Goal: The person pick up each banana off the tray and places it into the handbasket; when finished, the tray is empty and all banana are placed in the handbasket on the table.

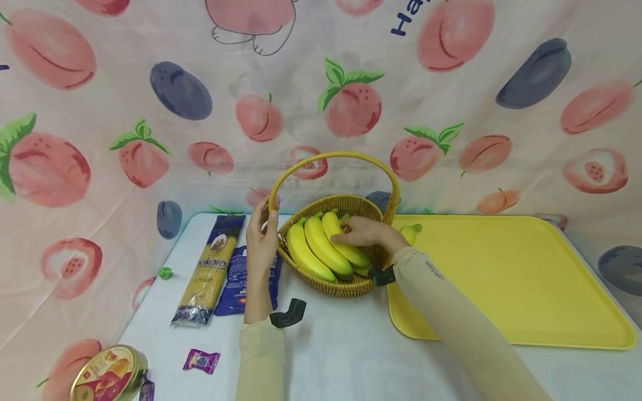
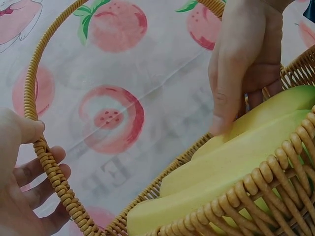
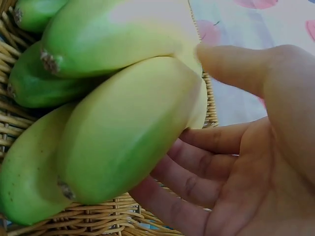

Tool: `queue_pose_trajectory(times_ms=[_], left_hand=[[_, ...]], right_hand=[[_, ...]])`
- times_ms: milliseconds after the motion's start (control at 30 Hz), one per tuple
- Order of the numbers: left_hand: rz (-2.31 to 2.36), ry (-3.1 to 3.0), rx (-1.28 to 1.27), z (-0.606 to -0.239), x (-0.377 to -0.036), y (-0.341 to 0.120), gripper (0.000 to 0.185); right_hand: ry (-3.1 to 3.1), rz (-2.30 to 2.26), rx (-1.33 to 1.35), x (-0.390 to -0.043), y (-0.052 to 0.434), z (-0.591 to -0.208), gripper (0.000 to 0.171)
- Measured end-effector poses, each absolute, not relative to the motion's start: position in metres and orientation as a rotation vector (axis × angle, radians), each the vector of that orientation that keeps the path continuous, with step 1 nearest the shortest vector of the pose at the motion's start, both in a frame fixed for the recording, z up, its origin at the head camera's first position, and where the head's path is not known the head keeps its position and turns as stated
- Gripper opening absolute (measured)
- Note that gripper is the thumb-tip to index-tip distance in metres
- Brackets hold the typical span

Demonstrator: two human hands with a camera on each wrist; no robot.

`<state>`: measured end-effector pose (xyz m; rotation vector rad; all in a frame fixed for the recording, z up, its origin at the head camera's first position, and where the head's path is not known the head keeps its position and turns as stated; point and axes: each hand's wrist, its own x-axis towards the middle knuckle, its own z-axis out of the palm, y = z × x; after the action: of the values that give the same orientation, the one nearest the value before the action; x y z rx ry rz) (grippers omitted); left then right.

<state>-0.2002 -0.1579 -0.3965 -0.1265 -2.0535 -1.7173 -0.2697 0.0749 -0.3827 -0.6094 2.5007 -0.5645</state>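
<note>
Left hand (image 1: pixel 261 236) grips basket (image 1: pixel 346 287) handle; right hand (image 1: pixel 362 231) fingers curl round bananas (image 1: pixel 321 248). Bunch may snag the handle, tipping the basket.

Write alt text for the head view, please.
A right hand grips a bunch of bananas in a wicker basket while the left hand holds the basket's handle. A yellow tray lies to its right, pasta packets to its left.
</note>
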Motion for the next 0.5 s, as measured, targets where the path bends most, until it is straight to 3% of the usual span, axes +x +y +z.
queue_pose_trajectory(times_ms=[167, 500], left_hand=[[-1.713, -2.049, -0.12, -0.404, -0.204, -0.158, 0.036], [-1.704, -2.051, -0.112, -0.402, -0.204, -0.159, 0.035]], right_hand=[[2.49, -0.63, -0.577, -0.264, 0.082, -0.381, 0.071], [2.565, -0.852, -0.687, -0.245, 0.107, -0.381, 0.054]])
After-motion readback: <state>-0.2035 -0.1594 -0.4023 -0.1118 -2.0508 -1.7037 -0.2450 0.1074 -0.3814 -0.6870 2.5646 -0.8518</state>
